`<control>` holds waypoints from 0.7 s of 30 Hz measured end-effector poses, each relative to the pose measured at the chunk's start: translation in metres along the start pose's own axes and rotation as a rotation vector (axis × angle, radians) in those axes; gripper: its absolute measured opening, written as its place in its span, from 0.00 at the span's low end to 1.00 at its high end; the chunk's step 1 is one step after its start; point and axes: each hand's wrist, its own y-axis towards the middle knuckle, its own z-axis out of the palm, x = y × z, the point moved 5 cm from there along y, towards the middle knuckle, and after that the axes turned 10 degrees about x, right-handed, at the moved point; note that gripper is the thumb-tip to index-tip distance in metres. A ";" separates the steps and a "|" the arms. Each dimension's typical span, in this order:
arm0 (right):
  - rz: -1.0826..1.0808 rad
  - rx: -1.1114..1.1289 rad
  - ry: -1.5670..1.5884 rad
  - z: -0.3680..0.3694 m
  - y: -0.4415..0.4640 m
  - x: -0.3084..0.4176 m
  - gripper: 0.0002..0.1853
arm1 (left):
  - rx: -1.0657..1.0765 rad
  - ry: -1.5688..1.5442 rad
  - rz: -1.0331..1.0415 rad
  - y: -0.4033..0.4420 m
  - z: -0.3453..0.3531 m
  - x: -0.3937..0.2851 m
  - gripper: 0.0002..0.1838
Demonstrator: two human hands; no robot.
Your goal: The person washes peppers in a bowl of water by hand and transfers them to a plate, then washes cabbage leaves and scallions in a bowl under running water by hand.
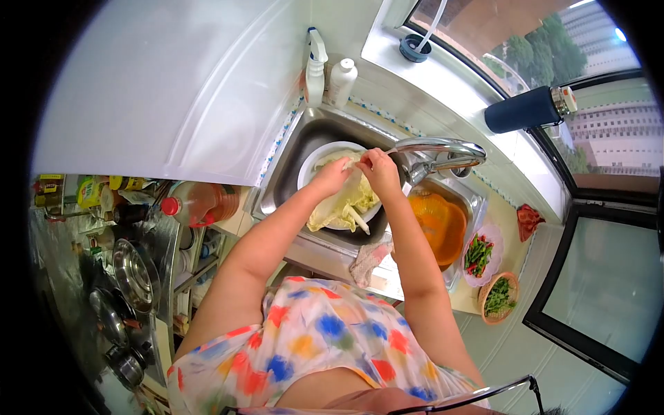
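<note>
Two grips, left hand (334,176) and right hand (379,171), pinch a pale leaf (346,203) over the white bowl (307,170) mid-frame; uneven pulling could tear it.

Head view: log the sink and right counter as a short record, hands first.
Left hand: pinching cabbage leaves
Right hand: pinching them too, close beside left hand
Left sink compartment: white basin, under the leaves
Right sink compartment: orange basin
Faucet: spout tip near right hand
Right counter: green and red peppers in scalloped dish; leafy greens in woven basket
</note>
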 end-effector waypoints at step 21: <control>0.357 -0.482 0.984 0.008 -0.011 -0.074 0.08 | 0.170 -0.619 -0.036 0.026 0.038 -0.004 0.22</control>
